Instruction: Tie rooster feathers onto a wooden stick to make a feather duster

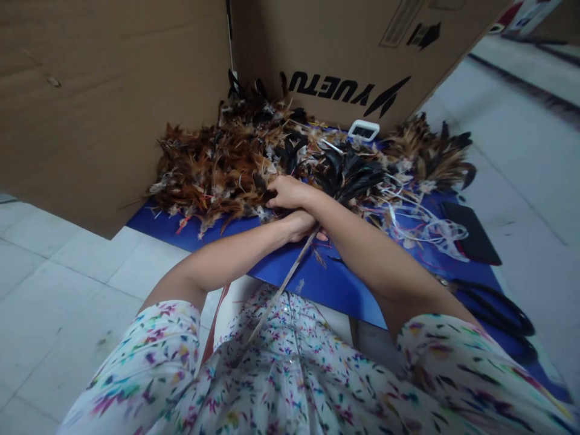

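The left hand [301,226] holds the stick [290,274]. Above it, the right hand [290,192] bends its fingers beside feathers [217,175]; I cannot tell its grip.

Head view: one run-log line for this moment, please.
left hand: holding thin stick | right hand: at brown feathers, wrist over left hand | YUETU carton: behind feathers

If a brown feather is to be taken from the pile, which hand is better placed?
Probably the right hand: its fingers are at the edge of the brown feathers. The left hand holds the stick, beneath the crossing right forearm.
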A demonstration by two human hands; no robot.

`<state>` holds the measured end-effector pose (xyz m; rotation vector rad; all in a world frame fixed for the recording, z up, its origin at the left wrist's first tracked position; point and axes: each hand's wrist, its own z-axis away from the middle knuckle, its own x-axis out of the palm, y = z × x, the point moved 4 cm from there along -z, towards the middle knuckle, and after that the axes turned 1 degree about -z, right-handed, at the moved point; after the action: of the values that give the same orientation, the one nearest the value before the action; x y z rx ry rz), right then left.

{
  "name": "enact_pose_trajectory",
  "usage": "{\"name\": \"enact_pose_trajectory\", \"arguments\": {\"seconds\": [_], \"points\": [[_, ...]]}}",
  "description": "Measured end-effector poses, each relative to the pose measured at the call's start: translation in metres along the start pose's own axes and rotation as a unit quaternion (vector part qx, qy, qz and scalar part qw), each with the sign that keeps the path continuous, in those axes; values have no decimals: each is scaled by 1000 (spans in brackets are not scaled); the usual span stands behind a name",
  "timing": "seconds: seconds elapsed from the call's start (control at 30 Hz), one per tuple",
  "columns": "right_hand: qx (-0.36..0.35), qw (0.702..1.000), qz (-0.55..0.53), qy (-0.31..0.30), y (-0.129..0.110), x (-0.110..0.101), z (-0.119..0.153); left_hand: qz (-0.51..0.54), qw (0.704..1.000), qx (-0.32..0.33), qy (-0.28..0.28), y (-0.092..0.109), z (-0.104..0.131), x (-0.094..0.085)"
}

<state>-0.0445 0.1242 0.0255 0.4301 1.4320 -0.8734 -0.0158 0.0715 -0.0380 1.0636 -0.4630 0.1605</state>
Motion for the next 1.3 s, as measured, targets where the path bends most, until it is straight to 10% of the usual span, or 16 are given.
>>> {"name": "enact_pose_trajectory", "arguments": {"seconds": [0.33, 0.63, 1.07, 1.3], "points": [[-14, 876, -456, 157, 36, -36, 32, -82, 992, 46, -80, 12, -5, -1], [51, 799, -518, 300, 84, -49, 108, -43, 994, 53, -88, 21, -3, -4], [127, 676, -650, 322, 106, 1, 117, 21, 998, 36, -38, 31, 2, -3], [121, 687, -674, 242, 90, 6, 115, 6, 996, 67, -53, 32, 3, -4]]}}
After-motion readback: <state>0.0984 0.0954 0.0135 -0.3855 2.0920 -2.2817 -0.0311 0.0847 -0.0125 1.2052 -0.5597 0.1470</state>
